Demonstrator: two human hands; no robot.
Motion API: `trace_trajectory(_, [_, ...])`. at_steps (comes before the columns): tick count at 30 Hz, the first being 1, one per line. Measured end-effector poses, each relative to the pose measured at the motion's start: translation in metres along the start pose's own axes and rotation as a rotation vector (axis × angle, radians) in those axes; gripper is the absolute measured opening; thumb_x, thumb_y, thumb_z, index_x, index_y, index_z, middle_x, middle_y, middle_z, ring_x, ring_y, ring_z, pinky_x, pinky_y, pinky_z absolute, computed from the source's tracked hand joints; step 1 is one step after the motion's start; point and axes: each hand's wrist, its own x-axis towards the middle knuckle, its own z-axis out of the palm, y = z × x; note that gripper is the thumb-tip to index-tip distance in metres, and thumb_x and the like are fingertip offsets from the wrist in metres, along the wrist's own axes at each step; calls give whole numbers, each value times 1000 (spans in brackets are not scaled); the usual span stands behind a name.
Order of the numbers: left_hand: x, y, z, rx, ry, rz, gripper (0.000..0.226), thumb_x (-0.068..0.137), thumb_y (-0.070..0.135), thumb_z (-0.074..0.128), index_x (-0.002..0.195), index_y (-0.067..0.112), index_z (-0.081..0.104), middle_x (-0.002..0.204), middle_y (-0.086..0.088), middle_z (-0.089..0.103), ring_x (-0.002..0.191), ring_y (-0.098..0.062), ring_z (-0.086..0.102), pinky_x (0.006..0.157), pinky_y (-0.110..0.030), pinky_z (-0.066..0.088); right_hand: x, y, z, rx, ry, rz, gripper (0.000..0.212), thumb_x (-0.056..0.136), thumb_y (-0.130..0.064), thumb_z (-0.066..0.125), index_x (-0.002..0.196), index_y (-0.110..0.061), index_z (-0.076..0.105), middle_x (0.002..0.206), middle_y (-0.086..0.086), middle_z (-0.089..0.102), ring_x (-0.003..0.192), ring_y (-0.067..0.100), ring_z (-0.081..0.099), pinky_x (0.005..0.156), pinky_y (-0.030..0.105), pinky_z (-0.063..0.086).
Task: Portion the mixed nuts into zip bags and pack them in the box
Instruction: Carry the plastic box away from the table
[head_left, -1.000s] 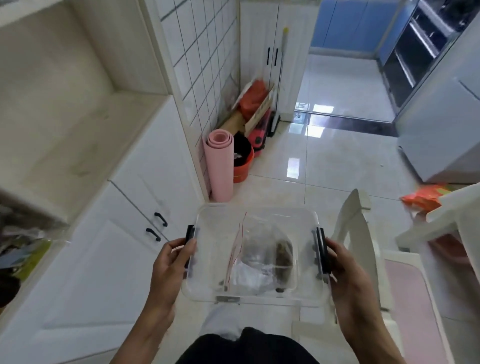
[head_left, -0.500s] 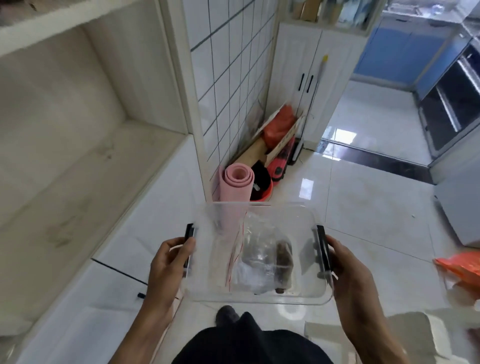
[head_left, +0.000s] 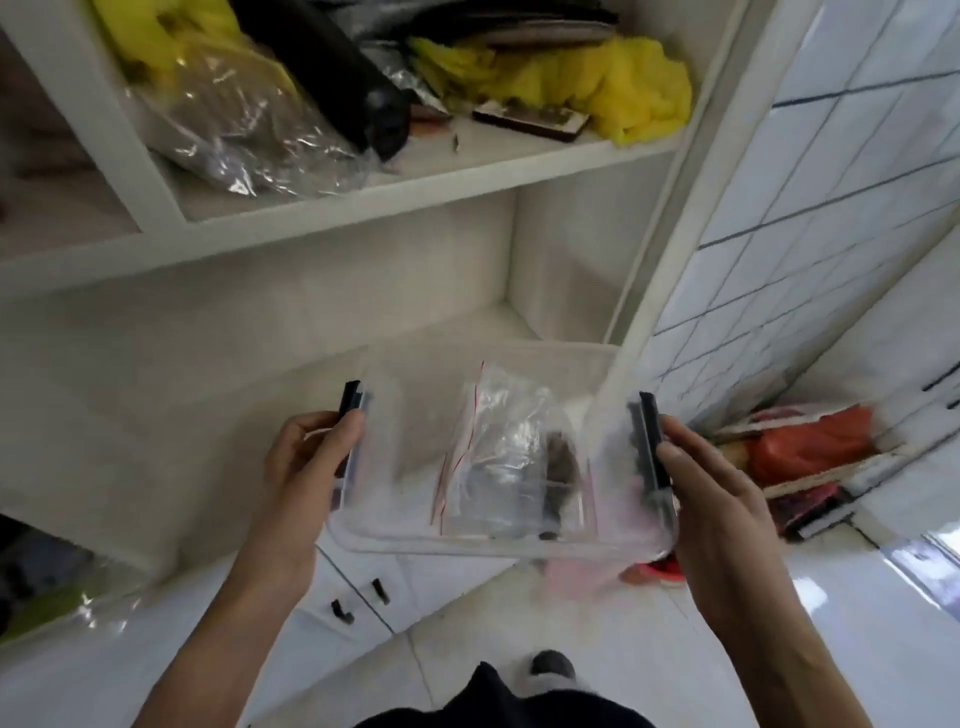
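We judge packing nearly done: our left hand (head_left: 311, 457) and right hand (head_left: 711, 499) grip the clear lidless plastic box (head_left: 395, 535) by its ends, red-striped zip bags of nuts (head_left: 498, 457) inside, facing the empty white shelf (head_left: 260, 415).

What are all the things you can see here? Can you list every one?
clear plastic box: one, see-through with black side latches, held in front of the lower shelf
zip bags: a few, clear with red strips, inside the box, some dark nuts in them
yellow cloth: one bundle, upper shelf
black cylinder: one, upper shelf
clear bag: one, upper shelf, left
cupboard handles: two, black, below
left hand: grips left latch
right hand: grips right latch
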Motion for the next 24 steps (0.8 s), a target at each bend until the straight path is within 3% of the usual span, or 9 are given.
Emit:
trace_trajectory(2, [4,8,2,-43,125,11,52,59,70,85,89,30,73,89,2,73,81,-14,66,65,-31,49,37,-9,13,-8,-138,26,31,98,-13,61,127,-14,72,123,11,75,118,30,69,105,50,50])
trace_trajectory(5, [15,16,4,-50,254,19,44,60,70,80,81,33,72,84,0,63,75,-17,58,66,-36,42,88,-19,37,-29,-292,70,27,99,-13,63,123,-15,74,119,13,76,102,22,72,89,35,54])
trace_trajectory(9, [32,24,6,7,381,40,35,65,69,80,68,36,69,64,7,54,52,-9,55,48,-23,43,146,-25,67,-33,-451,115,28,98,-11,64,125,-12,72,112,6,75,92,15,67,70,22,51])
trace_trajectory(14, [48,27,4,88,498,42,40,60,72,75,53,34,64,58,2,50,45,-14,52,39,-21,42,191,-20,103,-145,-539,134,27,99,-14,65,125,-17,72,115,5,75,100,19,68,76,28,50])
trace_trajectory(16, [56,24,1,142,511,30,45,72,69,73,58,27,64,64,-5,53,52,-21,57,43,-24,45,203,-13,115,-187,-559,128,29,99,-16,66,126,-19,71,117,3,74,104,20,68,75,28,49])
trace_trajectory(19, [66,13,1,191,519,-8,45,94,53,67,73,14,60,61,-5,53,43,-16,54,38,-19,40,213,-1,125,-278,-572,78,27,100,-19,65,125,-21,72,105,0,74,97,20,66,74,30,48])
trace_trajectory(22, [71,10,5,189,539,-25,43,97,50,66,82,10,60,63,-7,49,43,-17,49,38,-20,39,215,4,128,-346,-569,3,17,101,-24,63,101,-35,77,89,-6,72,87,19,64,78,37,48])
trace_trajectory(24, [69,12,4,216,521,-43,44,97,52,64,82,11,61,62,-5,51,45,-17,51,39,-22,41,215,2,129,-372,-580,-28,23,100,-23,62,87,-33,77,81,-3,68,80,20,61,76,38,47])
